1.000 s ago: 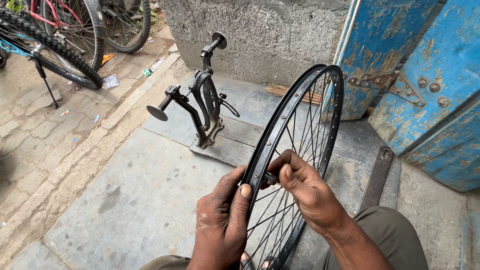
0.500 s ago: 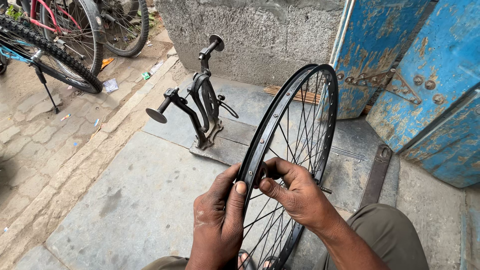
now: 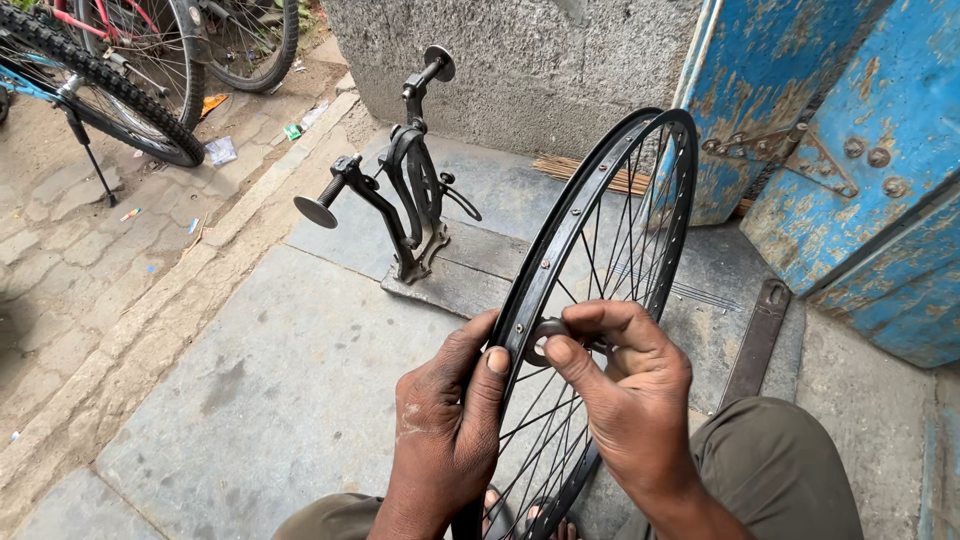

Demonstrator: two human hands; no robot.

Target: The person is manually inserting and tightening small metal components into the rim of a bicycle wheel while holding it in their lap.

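At 12 o'clock from both hands: upright bicycle rim [image 3: 600,200]; left hand [image 3: 450,420] fingers clasp it, right hand [image 3: 625,400] pinches spoke wrench [image 3: 548,330].

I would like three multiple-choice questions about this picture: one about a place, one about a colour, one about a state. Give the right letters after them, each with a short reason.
1. Where does the black metal truing stand sit?
A. on the stone slab beyond the wheel
B. on the person's lap
C. against the blue door

2. What colour is the worn metal door on the right side of the picture?
A. green
B. blue
C. white

3. How is the black spoked bicycle rim held?
A. flat on the ground
B. mounted in the stand
C. upright between both hands

Answers: 1 A, its base rests on the grey slab near the wall. 2 B, chipped blue paint shows. 3 C, the left hand grips the rim and the right hand pinches a small ring tool at it.
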